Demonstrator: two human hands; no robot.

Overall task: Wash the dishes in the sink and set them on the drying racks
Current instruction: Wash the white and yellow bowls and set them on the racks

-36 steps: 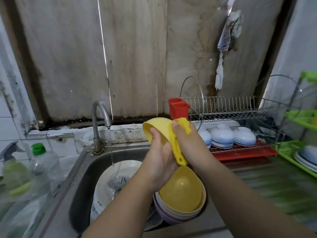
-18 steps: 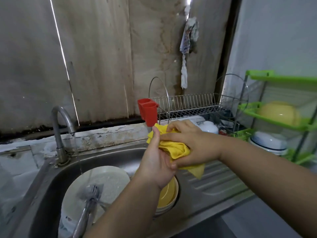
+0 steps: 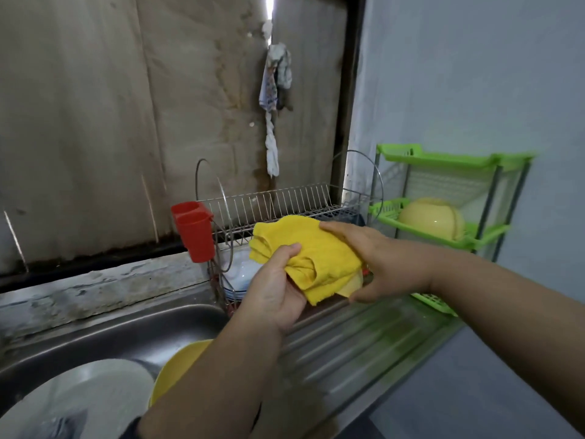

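Both hands hold cloth-wrapped yellow bowl (image 3: pixel 353 285) above drainboard (image 3: pixel 364 343): left hand (image 3: pixel 273 291) pinches yellow cloth (image 3: pixel 311 258) from below, right hand (image 3: pixel 376 261) clasps bowl, only rim peeking beneath cloth, before wire rack (image 3: pixel 285 204).

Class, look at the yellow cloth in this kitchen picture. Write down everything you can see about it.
The yellow cloth looks like soft, towel-like fabric, bunched into folds. It is held up over the sink's draining board, in front of the wire rack. The left hand pinches its lower left folds; the right hand lies over its right side. It drapes over a pale yellow dish, of which only an edge shows.
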